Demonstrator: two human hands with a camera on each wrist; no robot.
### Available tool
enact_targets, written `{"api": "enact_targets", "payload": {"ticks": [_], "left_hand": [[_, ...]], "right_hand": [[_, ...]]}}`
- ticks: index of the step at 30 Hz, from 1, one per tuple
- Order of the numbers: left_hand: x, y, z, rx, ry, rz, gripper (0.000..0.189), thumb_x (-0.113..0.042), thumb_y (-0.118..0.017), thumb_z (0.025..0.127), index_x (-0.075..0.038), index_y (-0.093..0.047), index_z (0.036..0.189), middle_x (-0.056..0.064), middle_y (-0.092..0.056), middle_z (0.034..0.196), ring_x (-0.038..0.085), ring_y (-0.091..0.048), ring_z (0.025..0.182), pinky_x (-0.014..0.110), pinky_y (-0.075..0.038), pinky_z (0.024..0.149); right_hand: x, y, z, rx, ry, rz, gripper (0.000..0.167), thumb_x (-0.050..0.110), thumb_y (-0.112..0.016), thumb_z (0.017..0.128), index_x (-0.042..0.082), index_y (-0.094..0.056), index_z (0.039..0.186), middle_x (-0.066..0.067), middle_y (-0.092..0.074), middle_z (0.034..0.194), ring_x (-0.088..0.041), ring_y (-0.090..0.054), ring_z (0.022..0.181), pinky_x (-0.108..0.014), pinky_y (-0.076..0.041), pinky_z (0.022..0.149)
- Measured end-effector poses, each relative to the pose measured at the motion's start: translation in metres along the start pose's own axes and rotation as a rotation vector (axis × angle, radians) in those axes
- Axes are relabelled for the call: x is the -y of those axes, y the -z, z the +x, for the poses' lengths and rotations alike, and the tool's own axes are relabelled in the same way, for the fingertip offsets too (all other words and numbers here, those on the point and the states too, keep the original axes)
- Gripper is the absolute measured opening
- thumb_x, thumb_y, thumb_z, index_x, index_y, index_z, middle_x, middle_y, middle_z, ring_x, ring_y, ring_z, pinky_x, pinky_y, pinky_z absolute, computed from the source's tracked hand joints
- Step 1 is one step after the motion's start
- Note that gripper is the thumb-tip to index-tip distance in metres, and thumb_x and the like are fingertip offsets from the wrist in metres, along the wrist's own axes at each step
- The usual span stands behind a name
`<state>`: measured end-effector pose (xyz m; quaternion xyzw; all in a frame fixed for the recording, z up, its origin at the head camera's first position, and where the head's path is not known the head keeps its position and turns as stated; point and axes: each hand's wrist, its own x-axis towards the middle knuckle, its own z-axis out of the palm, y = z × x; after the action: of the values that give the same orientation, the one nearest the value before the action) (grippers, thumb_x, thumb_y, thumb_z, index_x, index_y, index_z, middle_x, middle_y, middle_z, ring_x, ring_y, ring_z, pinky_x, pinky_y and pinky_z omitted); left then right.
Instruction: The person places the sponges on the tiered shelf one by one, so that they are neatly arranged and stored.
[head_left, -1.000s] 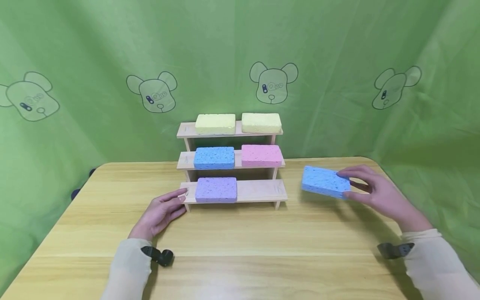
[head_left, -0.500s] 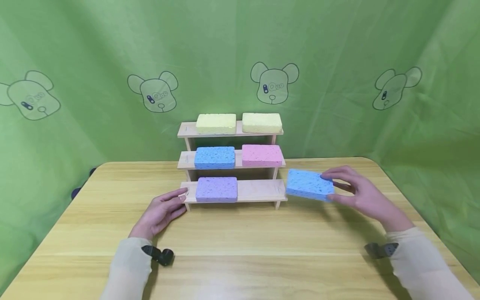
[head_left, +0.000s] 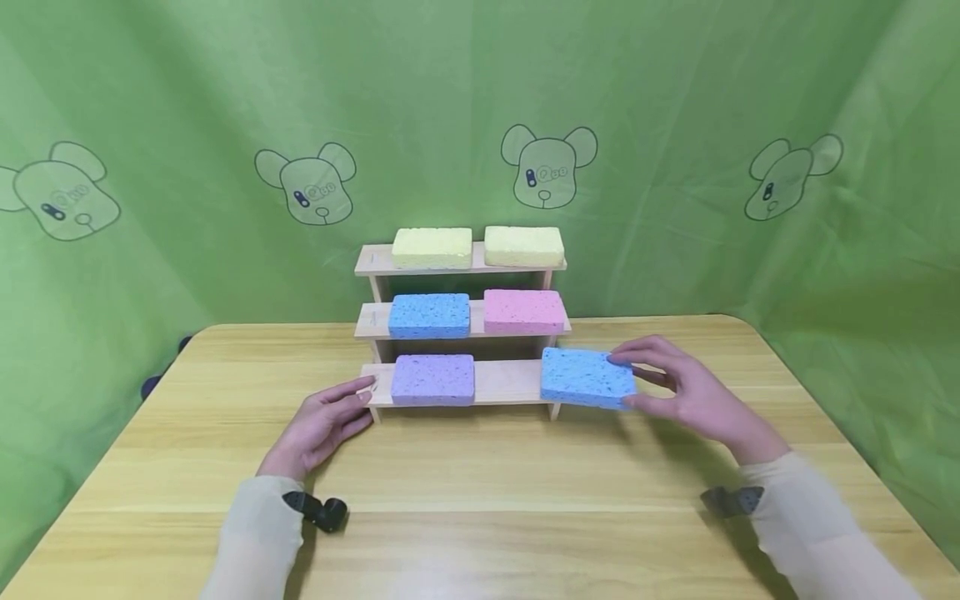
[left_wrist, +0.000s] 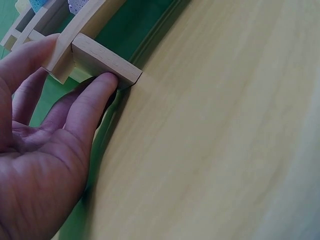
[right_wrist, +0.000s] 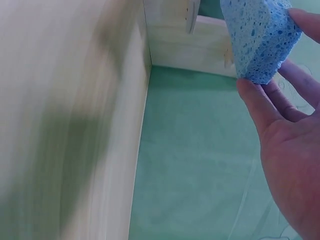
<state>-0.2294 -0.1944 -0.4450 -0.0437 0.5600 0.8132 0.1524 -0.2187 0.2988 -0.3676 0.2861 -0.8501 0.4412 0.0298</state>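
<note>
My right hand (head_left: 678, 387) pinches a blue sponge (head_left: 587, 377) by its right end, thumb in front and fingers behind. This sponge overlaps the right end of the bottom step in the head view; whether it touches the wood I cannot tell. In the right wrist view the fingertips press the porous blue sponge (right_wrist: 262, 37). My left hand (head_left: 322, 423) holds the left end of the three-step wooden rack (head_left: 506, 383), its fingers against the board end and leg (left_wrist: 107, 60) in the left wrist view. A purple sponge (head_left: 432, 380) lies on the bottom step's left side.
On the middle step sit another blue sponge (head_left: 429, 316) and a pink sponge (head_left: 523, 311). Two pale yellow sponges, a left one (head_left: 432, 248) and a right one (head_left: 523, 246), lie on top. A green curtain (head_left: 637, 108) hangs behind the wooden table (head_left: 480, 500).
The right hand has carried the blue sponge leftward and slightly down, from beside the rack to the bottom step's right end. The left hand and rack stay in place.
</note>
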Motion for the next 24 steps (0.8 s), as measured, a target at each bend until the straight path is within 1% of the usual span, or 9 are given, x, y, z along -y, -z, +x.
{"api": "enact_targets", "payload": {"ticks": [9,12,15,19,24], "left_hand": [[0.0,-0.001,0.0,-0.004,0.006,0.006,0.038,-0.003,-0.063,0.095,-0.004,-0.06,0.133,0.026,-0.034,0.15,0.023,-0.061,0.112,0.038,-0.048,0.101],[0.0,-0.001,0.0,-0.003,0.003,0.007,0.039,-0.003,-0.063,0.095,-0.003,-0.058,0.134,0.026,-0.034,0.15,0.023,-0.061,0.113,0.038,-0.048,0.101],[0.0,0.0,0.0,0.0,0.001,0.009,0.042,-0.003,-0.062,0.095,0.0,-0.055,0.137,0.025,-0.032,0.151,0.023,-0.06,0.114,0.038,-0.047,0.101],[0.0,-0.001,-0.001,0.002,0.001,0.009,0.046,-0.003,-0.062,0.095,0.002,-0.051,0.139,0.025,-0.032,0.152,0.023,-0.06,0.114,0.038,-0.047,0.101],[-0.001,-0.001,-0.001,0.004,0.001,0.0,0.045,-0.002,-0.063,0.095,0.002,-0.052,0.138,0.025,-0.031,0.152,0.023,-0.06,0.114,0.038,-0.047,0.101]], "right_hand": [[-0.002,-0.015,0.009,0.005,-0.015,0.02,0.048,0.006,-0.078,0.083,0.004,-0.061,0.128,-0.007,-0.051,0.131,-0.017,-0.049,0.122,-0.024,-0.041,0.104],[-0.002,-0.021,0.013,0.011,-0.025,0.037,0.048,0.008,-0.079,0.083,0.005,-0.061,0.128,-0.005,-0.051,0.132,-0.021,-0.049,0.123,-0.03,-0.042,0.105],[-0.003,-0.029,0.018,0.034,-0.031,0.052,0.048,0.01,-0.079,0.084,0.005,-0.06,0.128,-0.004,-0.051,0.132,-0.024,-0.049,0.125,-0.037,-0.041,0.107],[-0.003,-0.038,0.024,0.054,-0.036,0.056,0.049,0.013,-0.079,0.084,0.005,-0.061,0.128,-0.003,-0.052,0.132,-0.025,-0.048,0.126,-0.039,-0.039,0.108],[-0.005,-0.045,0.03,0.062,-0.02,0.087,0.048,0.013,-0.078,0.085,0.003,-0.06,0.129,-0.006,-0.051,0.134,-0.028,-0.048,0.127,-0.041,-0.039,0.108]]}}
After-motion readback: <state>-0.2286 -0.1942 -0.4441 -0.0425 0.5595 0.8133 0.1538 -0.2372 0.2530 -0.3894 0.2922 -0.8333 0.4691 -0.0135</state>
